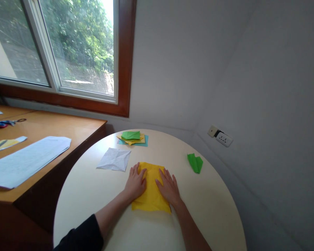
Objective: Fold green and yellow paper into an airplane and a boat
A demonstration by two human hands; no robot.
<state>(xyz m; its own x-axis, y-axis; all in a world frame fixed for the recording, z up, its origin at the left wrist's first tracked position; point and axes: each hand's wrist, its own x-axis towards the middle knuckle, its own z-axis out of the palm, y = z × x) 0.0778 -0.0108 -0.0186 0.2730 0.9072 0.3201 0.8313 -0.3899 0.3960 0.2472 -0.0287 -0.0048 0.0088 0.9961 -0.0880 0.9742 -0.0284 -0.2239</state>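
A yellow sheet of paper (152, 190) lies flat on the round cream table (99, 202) in front of me. My left hand (136, 183) rests palm down on the sheet's left side, fingers spread. On the sheet's right side my right hand (169, 188) presses flat in the same way. Neither hand grips anything. A creased white paper square (114, 159) lies just beyond my left hand. A folded green paper piece (195, 162) sits to the right, apart from my hands.
A small stack of green, yellow and blue papers (132, 138) lies at the table's far edge. A wooden desk (68, 127) to the left carries a large white sheet (26, 160) and scissors (5, 123). A wall socket (223, 138) sits at the right.
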